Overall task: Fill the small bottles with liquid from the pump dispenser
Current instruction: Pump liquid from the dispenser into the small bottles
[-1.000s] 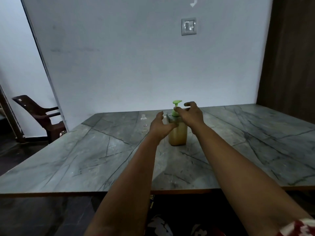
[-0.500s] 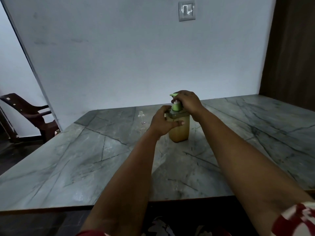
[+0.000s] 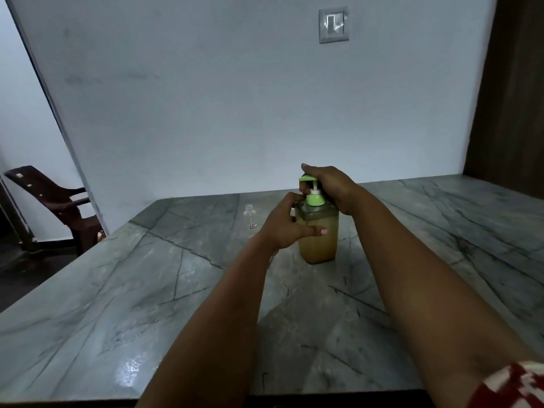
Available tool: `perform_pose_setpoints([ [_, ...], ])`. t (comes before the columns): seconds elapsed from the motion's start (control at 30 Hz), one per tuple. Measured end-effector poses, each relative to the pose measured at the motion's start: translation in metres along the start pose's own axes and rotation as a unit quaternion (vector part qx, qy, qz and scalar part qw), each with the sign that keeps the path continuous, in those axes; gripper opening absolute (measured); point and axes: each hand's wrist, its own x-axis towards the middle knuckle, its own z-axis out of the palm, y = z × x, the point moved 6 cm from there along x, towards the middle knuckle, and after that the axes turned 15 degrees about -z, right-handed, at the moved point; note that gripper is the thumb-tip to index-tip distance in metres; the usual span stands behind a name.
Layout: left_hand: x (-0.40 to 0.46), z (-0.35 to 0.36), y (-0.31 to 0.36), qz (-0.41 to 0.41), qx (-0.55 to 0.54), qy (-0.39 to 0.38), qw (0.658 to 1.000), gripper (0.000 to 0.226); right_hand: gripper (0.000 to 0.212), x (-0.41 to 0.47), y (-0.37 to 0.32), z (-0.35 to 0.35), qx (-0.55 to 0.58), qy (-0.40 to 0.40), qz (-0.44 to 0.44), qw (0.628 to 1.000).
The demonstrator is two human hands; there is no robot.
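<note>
Since a second ago both hands have closed in on the dispenser: the right one, which hovered beside the green pump, has come down over its top, and the left thumb has moved across the front of the body.

The wall (image 3: 235,113) fills the background, with a switch plate (image 3: 333,25) high on it. Below it the grey marbled desk (image 3: 117,304) spreads across the view. A dark chair (image 3: 56,201) stands off the desk's far left corner.

The dispenser (image 3: 319,242) stands upright on the desk near its far middle, its clear body holding a yellowish liquid under a green pump head (image 3: 307,178).

The left hand (image 3: 282,228) grips the dispenser's body from the left side, thumb laid across the front. The right hand (image 3: 329,184) curls over the pump head from above and the right, fingers wrapped on the top.

A small clear bottle (image 3: 250,214) stands upright just left of the left hand, apart from it, with a tiny label low on its side.
</note>
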Motion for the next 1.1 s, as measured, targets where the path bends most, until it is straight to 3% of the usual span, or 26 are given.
perform_pose_setpoints([
  [0.17, 0.002, 0.002, -0.001, 0.016, 0.014, 0.004, 1.0, 0.085, 0.042, 0.01, 0.002, -0.002, 0.054, -0.069, 0.071, 0.994],
  [0.37, 0.001, 0.001, -0.001, 0.028, 0.015, 0.013, 0.999, 0.086, 0.033, 0.024, -0.001, 0.004, 0.006, 0.015, 0.114, 0.993],
  [0.5, 0.001, 0.0, -0.002, 0.015, 0.015, 0.011, 1.0, 0.081, 0.028, 0.02, -0.002, 0.0, -0.094, -0.039, 0.148, 0.984],
  [0.6, 0.002, -0.001, -0.004, 0.008, 0.01, 0.009, 1.0, 0.077, 0.035, 0.019, -0.005, -0.006, -0.131, -0.037, 0.124, 0.983],
  [0.77, 0.001, -0.001, -0.004, 0.0, -0.009, 0.002, 1.0, 0.081, 0.044, 0.022, -0.006, -0.007, -0.026, 0.028, 0.029, 0.999],
  [0.87, -0.003, -0.001, -0.001, 0.005, -0.004, 0.006, 1.0, 0.08, 0.048, 0.02, -0.004, -0.006, 0.004, 0.034, 0.04, 0.999],
  [1.1, -0.007, -0.005, 0.005, 0.033, 0.059, 0.036, 0.997, 0.077, 0.035, 0.018, -0.025, -0.002, -0.054, 0.027, 0.053, 0.997],
])
